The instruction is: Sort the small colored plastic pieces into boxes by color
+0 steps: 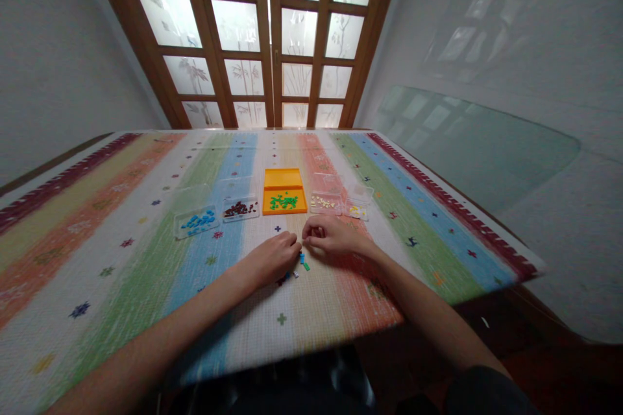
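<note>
My left hand (278,257) rests low over the middle of the table, its fingers curled together. Facing it, my right hand (331,235) has thumb and fingers bent into a pinch. The fingertips of both hands nearly meet, and whatever they hold is too small or hidden to make out. Just below them on the cloth lie a small blue piece (302,259), a green piece (306,266) and a whitish piece (295,274). Dark bits (283,281) show beside the left hand, partly covered by it.
Beyond my hands stand an open orange box (284,213) of green pieces, a clear box (177,231) of blue pieces, a clear box (241,218) of dark brown pieces, a pinkish clear box (325,211) of cream pieces and a clear box (366,214) with yellow ones. A striped tablecloth (195,285) lies underneath.
</note>
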`<action>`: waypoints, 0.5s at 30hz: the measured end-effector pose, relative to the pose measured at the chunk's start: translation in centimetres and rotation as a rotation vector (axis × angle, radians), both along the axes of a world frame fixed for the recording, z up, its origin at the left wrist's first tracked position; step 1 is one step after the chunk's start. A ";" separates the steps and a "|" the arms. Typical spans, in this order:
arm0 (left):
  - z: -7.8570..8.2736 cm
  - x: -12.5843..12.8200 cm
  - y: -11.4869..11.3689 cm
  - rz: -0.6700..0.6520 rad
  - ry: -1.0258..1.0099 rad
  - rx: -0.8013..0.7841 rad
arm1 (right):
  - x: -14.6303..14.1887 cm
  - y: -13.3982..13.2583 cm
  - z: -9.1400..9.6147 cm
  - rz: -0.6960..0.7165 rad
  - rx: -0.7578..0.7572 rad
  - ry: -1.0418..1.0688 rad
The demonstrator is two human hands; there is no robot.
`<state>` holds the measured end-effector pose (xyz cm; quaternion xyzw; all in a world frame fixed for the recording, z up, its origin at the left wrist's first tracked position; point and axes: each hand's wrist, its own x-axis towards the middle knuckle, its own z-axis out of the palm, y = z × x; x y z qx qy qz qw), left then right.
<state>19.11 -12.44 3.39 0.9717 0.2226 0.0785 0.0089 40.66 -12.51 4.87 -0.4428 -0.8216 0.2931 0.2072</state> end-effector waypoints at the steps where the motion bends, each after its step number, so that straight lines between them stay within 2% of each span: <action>1: -0.1 0.0 0.0 -0.006 0.011 0.018 | 0.0 0.0 0.0 0.000 -0.002 0.000; 5: 0.0 -0.5 0.6 0.006 0.035 0.067 | 0.1 0.0 0.0 -0.016 -0.009 -0.001; 8: 0.8 -2.0 1.9 0.031 -0.075 0.077 | 0.0 0.0 0.2 -0.023 -0.022 -0.003; 11: 1.8 -4.2 4.1 0.105 -0.208 0.082 | 0.0 0.0 0.3 -0.022 -0.037 -0.009; 15: 3.0 -7.4 7.4 0.277 -0.316 -0.028 | -0.1 0.0 0.2 -0.019 -0.065 -0.017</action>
